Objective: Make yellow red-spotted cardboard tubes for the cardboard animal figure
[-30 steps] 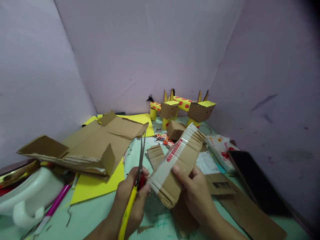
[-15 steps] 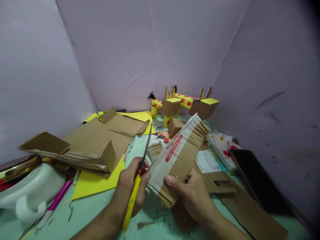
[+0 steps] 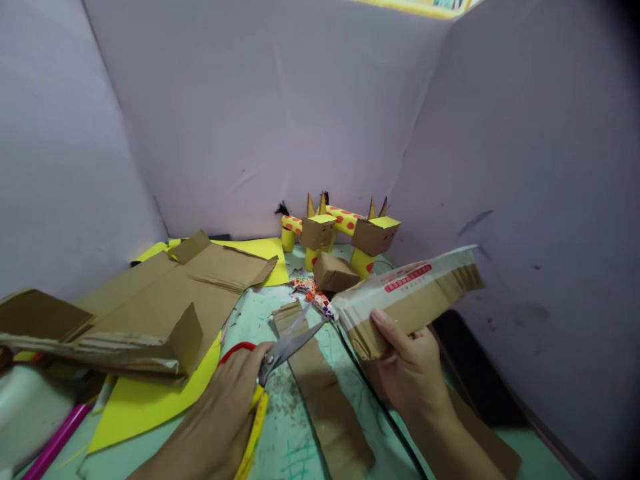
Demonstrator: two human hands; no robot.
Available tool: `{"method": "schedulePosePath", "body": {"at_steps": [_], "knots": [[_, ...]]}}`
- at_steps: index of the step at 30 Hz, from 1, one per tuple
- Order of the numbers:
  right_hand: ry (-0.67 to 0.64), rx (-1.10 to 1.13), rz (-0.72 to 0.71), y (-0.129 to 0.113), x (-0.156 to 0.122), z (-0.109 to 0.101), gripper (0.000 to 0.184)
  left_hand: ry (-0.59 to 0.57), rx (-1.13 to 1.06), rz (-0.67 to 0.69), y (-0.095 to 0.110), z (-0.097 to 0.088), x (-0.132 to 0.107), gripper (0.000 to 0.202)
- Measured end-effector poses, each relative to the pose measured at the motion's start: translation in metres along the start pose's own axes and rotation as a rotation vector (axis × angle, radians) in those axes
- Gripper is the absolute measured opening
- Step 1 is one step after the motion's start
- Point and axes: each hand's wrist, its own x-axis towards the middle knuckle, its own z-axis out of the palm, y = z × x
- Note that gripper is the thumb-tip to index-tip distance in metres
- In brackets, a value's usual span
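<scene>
My left hand (image 3: pixel 225 400) is closed around a pair of scissors (image 3: pixel 291 345) with one red and one yellow handle. The blades point up and to the right, their tips close to the left end of a cardboard piece (image 3: pixel 415 300); whether they touch it I cannot tell. That piece carries whitish tape with red print. My right hand (image 3: pixel 413 363) grips its lower edge, thumb on the near face, holding it tilted above the table. Beneath the scissors lies a long cardboard strip (image 3: pixel 327 400) on the pale green tabletop (image 3: pixel 295 433).
Two giraffe-like figures (image 3: pixel 320 233) with cardboard heads stand at the back, a small cardboard box (image 3: pixel 334 272) before them. Flattened cardboard (image 3: pixel 170 293) covers yellow paper (image 3: pixel 150 407) on the left. A white cup (image 3: pixel 30 413), purple marker (image 3: pixel 60 440), black cable (image 3: pixel 370 387) and dark flat device (image 3: pixel 480 367) lie around.
The cardboard piece has swung from steep to nearly level and moved right. The scissors have turned from upright toward its left end. My view has shifted, exposing the strip and cable.
</scene>
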Motion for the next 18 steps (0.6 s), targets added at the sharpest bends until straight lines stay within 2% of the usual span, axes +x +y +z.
{"method": "schedulePosePath", "body": {"at_steps": [7,13,18], "knots": [[-0.099,-0.174,0.032,0.012,-0.018,-0.003,0.044,-0.073,-0.006,0.082,0.025,-0.017,-0.005,0.045],[-0.187,-0.192,0.096,0.020,-0.026,-0.003,0.036,-0.227,-0.104,0.051,0.028,-0.027,0.000,0.042],[-0.202,-0.204,0.113,0.021,-0.027,-0.003,0.030,-0.272,-0.116,0.026,0.030,-0.031,0.003,0.039]]}}
